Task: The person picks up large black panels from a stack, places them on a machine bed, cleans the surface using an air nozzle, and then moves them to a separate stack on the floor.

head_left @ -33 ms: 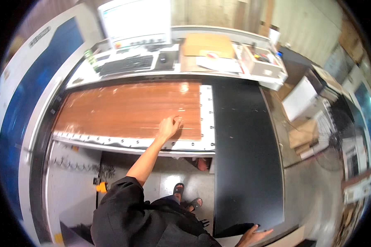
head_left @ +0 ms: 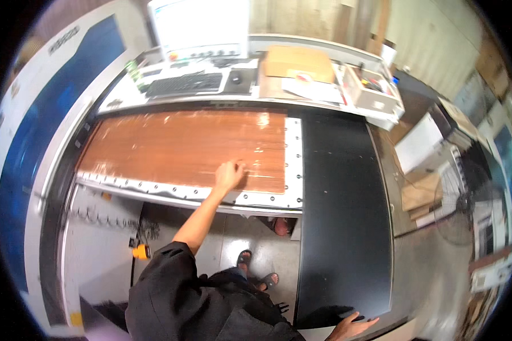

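A wood-grain brown board [head_left: 182, 148] with a shiny, film-like surface lies on a white bed with dark round fittings [head_left: 294, 170]. Over the board, not far from its right edge, is my left hand [head_left: 229, 176]. Its fingers are curled inward and seem to touch the surface; anything between them is hidden or too small to make out. Along the right side stretches a long black panel [head_left: 344, 227]. At this panel's near edge is my right hand [head_left: 351, 328], thumb by the edge and fingers stretched out to the right, partly cut off by the picture's rim.
Behind the board, a shelf carries a monitor [head_left: 202, 25], a keyboard [head_left: 185, 84], a mouse [head_left: 236, 76], cardboard [head_left: 300, 63] and a box of small items [head_left: 370, 91]. A blue and white cabinet [head_left: 57, 125] stands left. A fan [head_left: 465, 202] is at right.
The view has turned slightly left, so the scene sits a little farther right. My left hand has shifted slightly left over the board. My right hand stays at the panel's near edge.
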Tool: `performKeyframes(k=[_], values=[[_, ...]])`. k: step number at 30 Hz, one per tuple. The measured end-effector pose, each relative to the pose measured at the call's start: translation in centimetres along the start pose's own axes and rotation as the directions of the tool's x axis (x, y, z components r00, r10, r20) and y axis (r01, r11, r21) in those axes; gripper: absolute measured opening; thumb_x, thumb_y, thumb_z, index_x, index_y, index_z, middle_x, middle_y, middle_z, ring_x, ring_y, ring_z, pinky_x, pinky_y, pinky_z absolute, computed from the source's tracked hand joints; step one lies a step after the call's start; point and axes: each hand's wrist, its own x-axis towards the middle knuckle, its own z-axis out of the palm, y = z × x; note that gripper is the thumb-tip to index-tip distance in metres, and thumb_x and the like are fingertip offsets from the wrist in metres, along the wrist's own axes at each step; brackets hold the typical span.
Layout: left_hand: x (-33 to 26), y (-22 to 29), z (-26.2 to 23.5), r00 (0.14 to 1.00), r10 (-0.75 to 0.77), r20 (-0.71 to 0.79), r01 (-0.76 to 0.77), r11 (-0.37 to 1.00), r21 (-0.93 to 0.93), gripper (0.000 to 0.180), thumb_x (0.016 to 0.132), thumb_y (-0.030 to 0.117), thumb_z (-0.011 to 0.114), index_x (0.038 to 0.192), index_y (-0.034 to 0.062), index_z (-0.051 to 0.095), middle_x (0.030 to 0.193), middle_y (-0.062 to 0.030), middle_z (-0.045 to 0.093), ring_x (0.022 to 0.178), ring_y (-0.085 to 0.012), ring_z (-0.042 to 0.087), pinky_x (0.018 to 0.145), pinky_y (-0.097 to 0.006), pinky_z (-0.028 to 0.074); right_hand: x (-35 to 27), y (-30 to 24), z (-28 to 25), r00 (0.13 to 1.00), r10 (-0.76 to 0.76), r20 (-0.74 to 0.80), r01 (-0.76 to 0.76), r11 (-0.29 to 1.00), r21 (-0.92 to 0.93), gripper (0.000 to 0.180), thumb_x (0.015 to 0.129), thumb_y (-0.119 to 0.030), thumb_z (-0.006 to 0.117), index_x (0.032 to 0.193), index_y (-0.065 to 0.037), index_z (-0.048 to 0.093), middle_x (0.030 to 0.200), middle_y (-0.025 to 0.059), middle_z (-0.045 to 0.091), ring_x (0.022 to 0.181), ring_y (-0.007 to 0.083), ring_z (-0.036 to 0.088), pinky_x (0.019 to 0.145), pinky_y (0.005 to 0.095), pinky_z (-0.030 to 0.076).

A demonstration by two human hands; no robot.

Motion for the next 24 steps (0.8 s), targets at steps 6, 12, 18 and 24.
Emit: performKeyframes(k=[6,12,18,24], values=[[-3.4,-16.7,-11.2,0.966,-0.226,-0.122,0.249,0.941,0.23,0.055,0.086,0.042,0.071,0.134,0.0163,0.061,0.138,-0.0196,0.054,0.131,-0.0388,0.047,0.105,-0.056,0.038,2.2,-3.5,7.6,0.884,-0.464,0.053,0.447,0.874,0.189,0.045,0.099,-0.009,0.054,0.141,0.005,0.045,0.14,0.0226,0.052,0.129,0.0375,0.051,0.112,0.0436,0.038],[-4.4,-27.1,-18.2,0.875,-0.48,-0.056,0.465,0.805,0.367,0.098,0.082,0.077,0.057,0.159,0.0221,0.031,0.167,-0.0196,0.015,0.155,-0.0383,0.006,0.123,-0.058,0.001,-4.9,-17.6,17.5,0.564,-0.722,0.401,0.507,0.686,0.521,0.025,0.095,-0.009,0.058,0.117,0.003,0.065,0.112,0.0187,0.066,0.105,0.0315,0.063,0.094,0.0398,0.049],[-4.8,-31.8,-20.6,0.881,-0.469,-0.061,0.46,0.819,0.343,0.111,0.078,0.087,0.049,0.161,0.0174,0.026,0.169,-0.019,0.007,0.156,-0.0381,0.0,0.123,-0.057,-0.004,-11.6,-23.6,31.4,0.335,-0.845,0.416,0.739,0.51,0.441,0.042,0.088,-0.016,0.067,0.123,0.005,0.06,0.12,0.0287,0.06,0.116,0.0433,0.056,0.104,0.0491,0.041],[-5.8,-32.3,-20.8,0.859,-0.509,-0.05,0.483,0.775,0.408,0.104,0.087,0.08,0.044,0.162,0.0115,0.02,0.167,-0.0258,0.006,0.153,-0.0477,-0.001,0.123,-0.059,-0.001,-11.6,-26.1,39.3,0.536,-0.717,0.445,0.829,0.547,-0.116,0.055,0.091,-0.044,0.065,0.126,-0.002,0.064,0.113,0.0258,0.061,0.104,0.0432,0.058,0.087,0.0538,0.048]])
